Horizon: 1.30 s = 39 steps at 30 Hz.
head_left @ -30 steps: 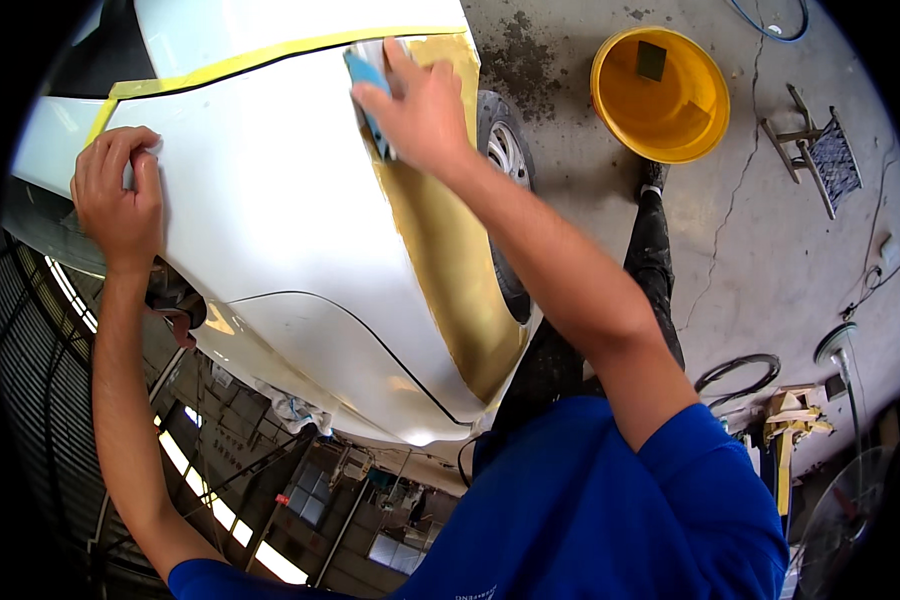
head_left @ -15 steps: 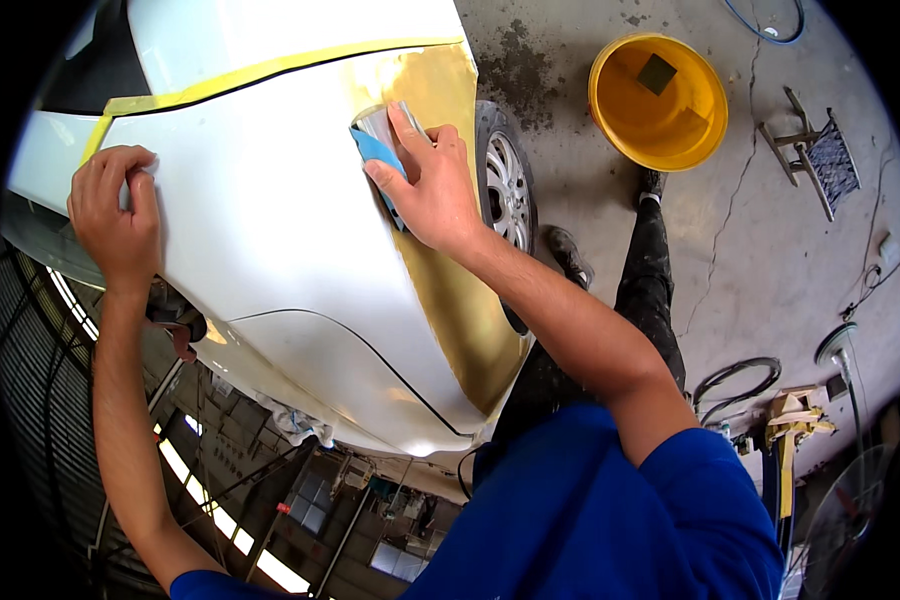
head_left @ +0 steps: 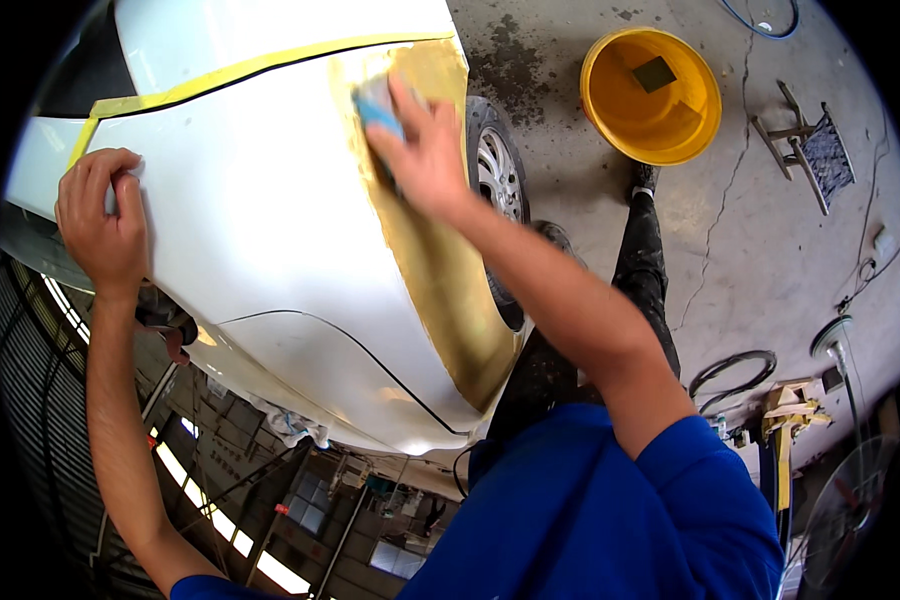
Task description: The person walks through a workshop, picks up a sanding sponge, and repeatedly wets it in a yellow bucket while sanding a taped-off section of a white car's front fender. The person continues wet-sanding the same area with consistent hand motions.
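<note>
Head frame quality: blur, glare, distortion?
Head view: right hand and its blue-and-grey pad blurred, left hand crisper; head view: glare near the lower edge of the white bodywork; head view: blown-out light strip curves at lower left, corners black.

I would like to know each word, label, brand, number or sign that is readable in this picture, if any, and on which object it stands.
Readable texts: none.
White car body, yellow masking tape, yellow bucket, blue shirt: no lettering that I can make out.
Blue-and-grey block under the right hand: too blurred to tell.
Dark background at lower left: too small to read.
</note>
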Tool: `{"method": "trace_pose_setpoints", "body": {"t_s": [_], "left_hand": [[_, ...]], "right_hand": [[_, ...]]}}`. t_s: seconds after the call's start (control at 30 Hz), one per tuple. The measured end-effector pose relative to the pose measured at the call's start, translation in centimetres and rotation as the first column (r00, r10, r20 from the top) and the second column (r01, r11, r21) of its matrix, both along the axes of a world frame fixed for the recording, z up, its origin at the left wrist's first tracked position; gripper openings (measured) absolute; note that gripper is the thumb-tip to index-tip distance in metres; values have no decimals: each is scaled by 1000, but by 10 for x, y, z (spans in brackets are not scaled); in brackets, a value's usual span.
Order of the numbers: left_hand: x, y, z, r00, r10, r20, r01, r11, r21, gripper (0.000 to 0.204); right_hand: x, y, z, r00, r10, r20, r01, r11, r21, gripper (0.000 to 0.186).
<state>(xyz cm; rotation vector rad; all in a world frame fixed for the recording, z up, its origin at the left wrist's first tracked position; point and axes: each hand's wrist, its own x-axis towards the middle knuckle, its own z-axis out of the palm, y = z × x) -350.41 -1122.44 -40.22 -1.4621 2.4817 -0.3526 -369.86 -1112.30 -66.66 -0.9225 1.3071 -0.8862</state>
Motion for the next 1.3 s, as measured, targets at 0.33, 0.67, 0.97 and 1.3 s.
{"method": "trace_pose_setpoints", "body": {"t_s": [0.33, 0.67, 0.97, 1.3], "left_hand": [[4, 6, -1, 1000, 20, 21, -20, 1000, 14, 11], [4, 6, 0, 999, 27, 17, -28, 999, 38, 12], [6, 6, 1, 998, 52, 25, -53, 998, 35, 12], [6, 6, 2, 999, 31, 24, -31, 999, 14, 12]], "right_hand": [[-10, 32, 14, 989, 131, -70, -130, 991, 18, 67], [-11, 19, 15, 993, 100, -69, -105, 992, -76, 64], [-19, 46, 11, 982, 168, -86, -177, 978, -107, 63], [-15, 25, 6, 978, 116, -172, -151, 967, -205, 59]]}}
